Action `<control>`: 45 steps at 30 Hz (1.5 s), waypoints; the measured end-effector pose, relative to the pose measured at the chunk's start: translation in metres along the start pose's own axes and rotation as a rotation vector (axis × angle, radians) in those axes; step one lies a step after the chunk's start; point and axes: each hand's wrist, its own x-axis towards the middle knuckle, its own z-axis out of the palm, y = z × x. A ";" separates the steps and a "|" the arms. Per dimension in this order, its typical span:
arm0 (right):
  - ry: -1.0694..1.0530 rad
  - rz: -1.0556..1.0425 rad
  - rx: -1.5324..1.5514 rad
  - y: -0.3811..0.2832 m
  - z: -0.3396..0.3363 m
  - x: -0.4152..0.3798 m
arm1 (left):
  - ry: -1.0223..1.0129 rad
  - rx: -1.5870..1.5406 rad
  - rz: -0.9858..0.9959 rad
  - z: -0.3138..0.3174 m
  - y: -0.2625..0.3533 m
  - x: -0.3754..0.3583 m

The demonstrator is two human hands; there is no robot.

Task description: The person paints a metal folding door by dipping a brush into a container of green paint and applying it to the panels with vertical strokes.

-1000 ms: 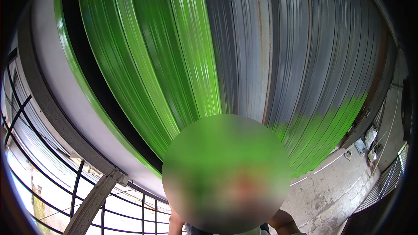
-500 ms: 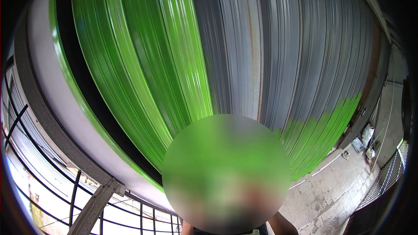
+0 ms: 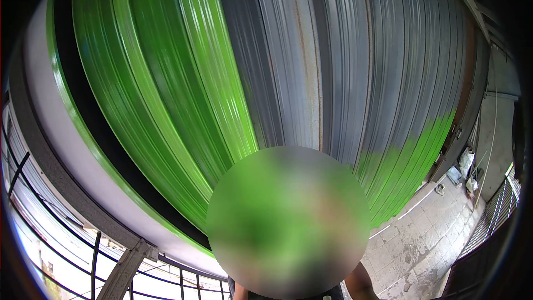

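In front of me rises a ribbed metal shutter, bare grey with rust streaks across its middle and right. Glossy green paint covers its left part, and a second green area with a ragged upper edge lies at the lower right. A round blur covers the bottom centre, hiding both hands and whatever they hold. Parts of my left arm and my right arm show below the blur. Inside it, a vague skin-toned patch at the right lies against green and grey; its fingers cannot be made out.
A white wall and a grey post stand at the left, beside black bars. Pale floor tiles lie at lower right. Bags rest by the far wall, near a slatted grille.
The shutter and surroundings have shifted left in my view. Within the blur, the skin-toned patch at the right sits higher than before. The hands' details stay hidden.
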 end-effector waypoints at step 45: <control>0.455 0.165 0.315 0.072 0.033 0.093 | -0.129 -0.136 -0.108 -0.028 0.015 -0.035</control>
